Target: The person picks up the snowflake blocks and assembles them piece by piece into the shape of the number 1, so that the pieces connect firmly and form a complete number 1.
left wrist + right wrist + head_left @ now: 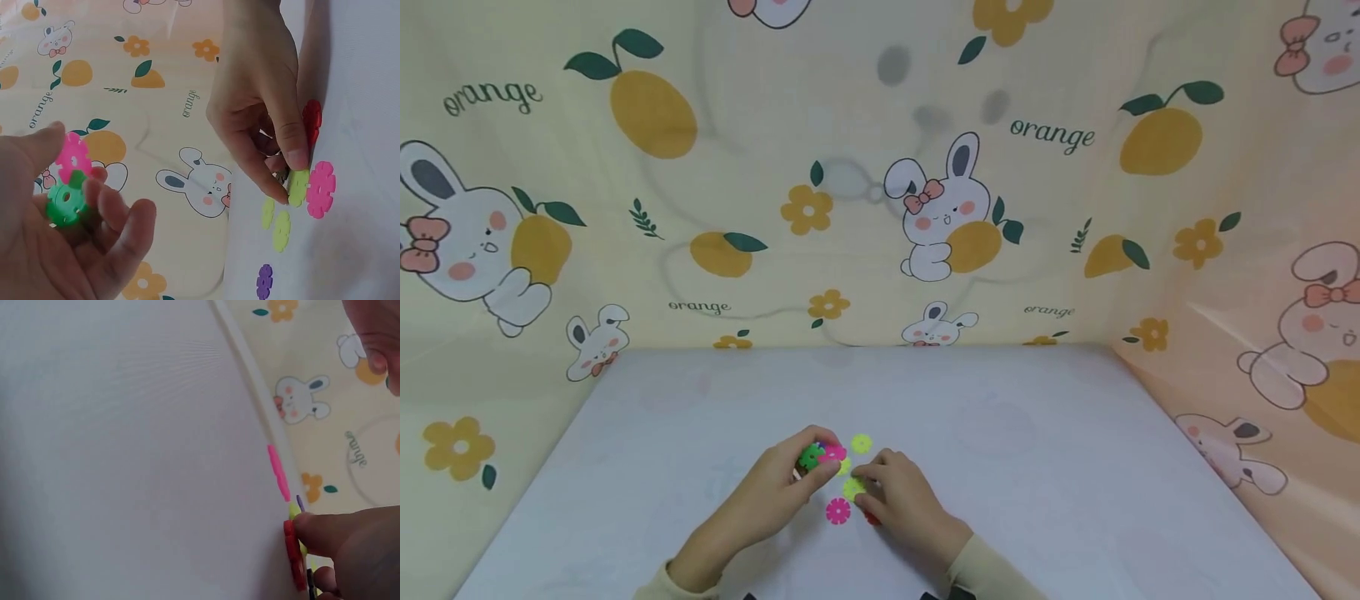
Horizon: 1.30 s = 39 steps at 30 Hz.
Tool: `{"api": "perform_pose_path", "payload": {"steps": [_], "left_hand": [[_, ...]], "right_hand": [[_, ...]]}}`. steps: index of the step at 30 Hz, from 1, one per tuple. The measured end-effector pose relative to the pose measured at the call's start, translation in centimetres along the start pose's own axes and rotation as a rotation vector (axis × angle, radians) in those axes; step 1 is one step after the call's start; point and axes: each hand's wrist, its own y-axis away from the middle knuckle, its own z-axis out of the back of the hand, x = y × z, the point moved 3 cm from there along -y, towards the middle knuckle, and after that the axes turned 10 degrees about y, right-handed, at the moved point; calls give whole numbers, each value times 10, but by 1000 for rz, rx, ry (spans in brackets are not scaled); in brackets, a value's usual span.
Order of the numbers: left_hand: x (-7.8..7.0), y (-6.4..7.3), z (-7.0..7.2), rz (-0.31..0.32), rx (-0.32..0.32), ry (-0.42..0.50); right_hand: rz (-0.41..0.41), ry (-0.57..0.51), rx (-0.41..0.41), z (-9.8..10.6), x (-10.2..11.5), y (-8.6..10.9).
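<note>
My left hand (778,483) is raised above the table and holds a green snowflake disc (65,200) joined to a pink snowflake disc (74,156), between thumb and fingers. Low at the tabletop, my right hand (906,496) pinches a yellow snowflake disc (299,187) with thumb and index finger. Beside that thumb lies a red disc (312,122), partly hidden by the hand in the head view. A loose pink disc (838,511) is just left of the right fingertips.
Two more yellow discs, one at the back (861,443) and one beside it (268,213), lie on the white tabletop (1037,500). A purple disc (265,281) rests farther off. A dark disc (311,584) shows under the right fingers. Printed cloth (865,100) walls the table.
</note>
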Motion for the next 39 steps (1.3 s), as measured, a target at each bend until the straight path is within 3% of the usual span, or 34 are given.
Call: {"api": "perform_pose_path", "payload": {"steps": [9,15,20,25,33,39], "left_hand": [[5,-1,0,-16,8,-13],[7,-2,0,-33,35,-15],[7,-2,0,-51,60,-17],[6,-3,-1,-59,74,-13],[5,0,1,-89,54,-6],[6,-1,4,-94,47,-1]], "right_hand": [[5,-33,-6,1,3,-2],[7,-181,26,7,4,-4],[15,-242,-7,19,5,-3],[43,-375,-1,28,9,-2],[24,-589,23,46,19,3],[52,-626,-12,55,25,5]]}}
